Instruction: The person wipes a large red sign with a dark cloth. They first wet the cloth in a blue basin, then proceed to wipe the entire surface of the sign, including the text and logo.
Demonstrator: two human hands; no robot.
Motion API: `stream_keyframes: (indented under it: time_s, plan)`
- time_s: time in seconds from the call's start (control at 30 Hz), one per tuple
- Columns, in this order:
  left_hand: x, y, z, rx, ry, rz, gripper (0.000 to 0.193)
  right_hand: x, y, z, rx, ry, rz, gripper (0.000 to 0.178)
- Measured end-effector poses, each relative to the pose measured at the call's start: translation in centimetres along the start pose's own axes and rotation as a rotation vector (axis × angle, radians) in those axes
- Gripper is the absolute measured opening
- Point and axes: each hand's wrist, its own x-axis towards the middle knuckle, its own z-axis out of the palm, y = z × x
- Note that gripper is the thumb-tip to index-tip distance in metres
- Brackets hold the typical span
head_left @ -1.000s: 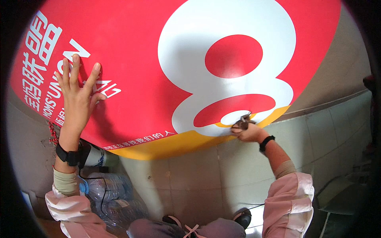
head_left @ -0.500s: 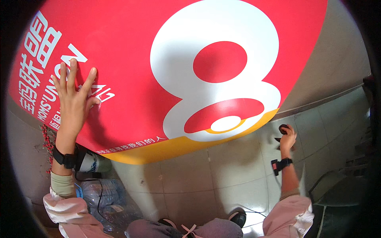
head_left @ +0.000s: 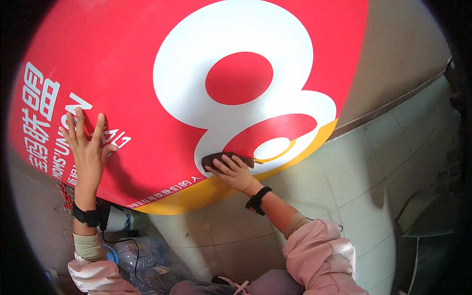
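A large red sign with a big white figure-eight shape and a yellow lower edge fills the far part of the view. My left hand lies on its left side over the white lettering, open with fingers spread. At the lower loop of the white shape, my right hand holds a dark brown, oblong, brush-like thing against the sign. A small light-coloured end sticks out on its right. The fingers rest over it, and its underside is hidden.
Large clear plastic bottles stand at lower left beside a pale bucket-like container and a dark cable. Red-berried twigs show by my left wrist. A grey wall and tiled floor lie right of the sign.
My right hand has swung from over the floor at the right onto the sign's lower part, bringing the brown thing against it. My left hand stays flat on the sign. The whole view has shifted.
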Motion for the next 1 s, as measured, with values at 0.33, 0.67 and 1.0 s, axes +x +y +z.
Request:
stream_keyframes:
  time_s: [0.33,0.67,1.0]
  plan:
    - [-0.2,-0.5,0.3,-0.012,0.025,0.035,0.089,-9.6,11.7,-2.6,-0.150,-0.034,0.276,0.033]
    - [-0.1,-0.6,0.3,-0.008,0.023,0.053,0.089,-12.4,19.6,-6.4,-0.472,0.046,1.020,0.061]
    - [-0.2,-0.4,0.3,0.016,0.024,0.032,0.089,-13.9,22.7,-12.6,0.031,0.701,1.675,0.062]
